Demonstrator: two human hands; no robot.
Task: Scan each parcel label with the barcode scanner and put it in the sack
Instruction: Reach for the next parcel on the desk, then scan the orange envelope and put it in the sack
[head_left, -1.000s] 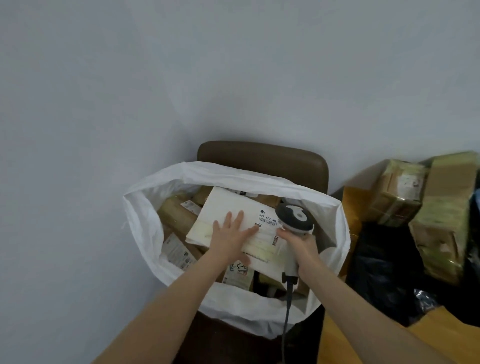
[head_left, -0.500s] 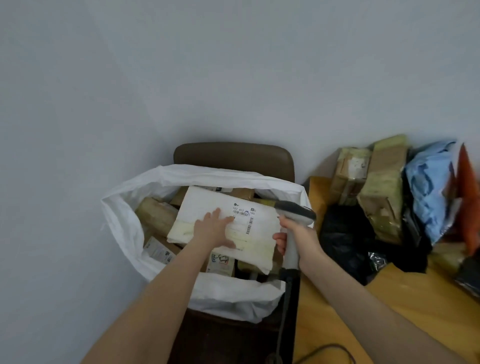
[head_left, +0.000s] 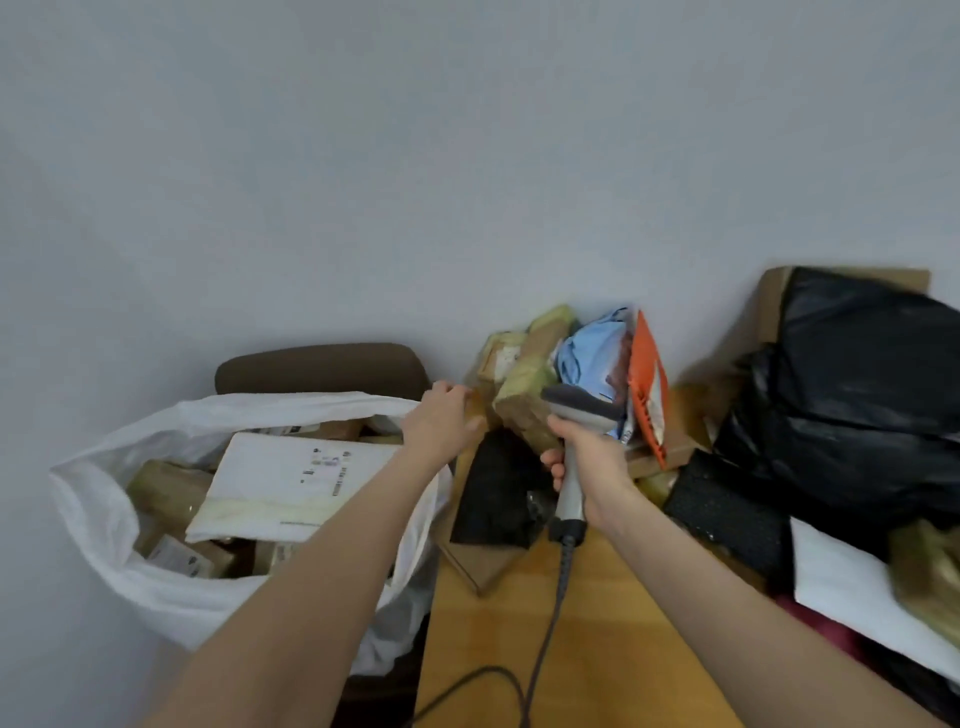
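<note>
Right of the left fingers, a crowded pile of parcels (head_left: 524, 384) against the wall. Left of them and lower, the open mouth of the white sack (head_left: 104, 519), with a brown chair back (head_left: 322, 366) behind its rim. Free room mostly nearer than both hands: bare wooden tabletop (head_left: 613, 649), only the scanner cable (head_left: 548, 618) across it. Left hand (head_left: 444, 421) over the right rim of the sack, fingers close together and stretched towards a brown taped box at the edge of the pile, holding nothing; cannot tell whether the tips touch it. Right hand (head_left: 589, 454) with fingers curled round the handle of the barcode scanner (head_left: 579, 408). Long axis of the scanner nearly upright, a little tilted, head crosswise above the fingers and turned towards the pile. Just beyond the head, an orange packet (head_left: 647, 384) and a blue packet (head_left: 597, 353). Below the right fingers, a flat black parcel (head_left: 498, 488) at the tabletop edge. Left of the left fingers, inside the sack, a large white parcel (head_left: 291, 478) flat on brown boxes, label upward. Far right of the right fingers, black bags (head_left: 857, 395) piled high.
</note>
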